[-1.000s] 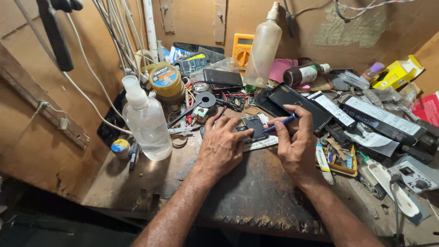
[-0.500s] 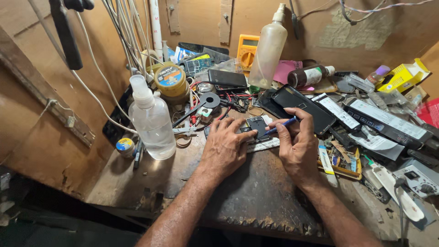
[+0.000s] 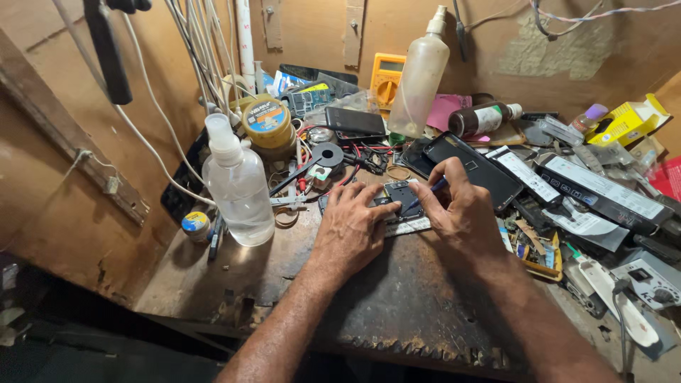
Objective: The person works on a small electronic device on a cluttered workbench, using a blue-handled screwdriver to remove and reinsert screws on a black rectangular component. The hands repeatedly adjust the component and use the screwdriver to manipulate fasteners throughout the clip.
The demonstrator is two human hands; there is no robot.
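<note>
The fingers of the right hand (image 3: 464, 213) pinch a thin blue-handled tool (image 3: 425, 194), its tip resting on a small dark phone part (image 3: 401, 196) that lies on the worn table (image 3: 397, 298). The fingers of the left hand (image 3: 351, 227) are spread flat and press down on the near left edge of that same part, holding it in place. Both forearms reach in from the bottom of the view.

Just beyond the part lies a black phone (image 3: 474, 167), face up. To the left stands a clear plastic bottle (image 3: 239, 188) with a white cap, and behind it a round yellow-lidded tin (image 3: 267, 124). Further back, against the wooden wall, a tall cloudy squeeze bottle (image 3: 420, 78) stands next to a yellow multimeter (image 3: 386, 78). To the right, flat packaged boxes (image 3: 599, 188) and a yellow carton (image 3: 628, 120) lie among mixed clutter.
</note>
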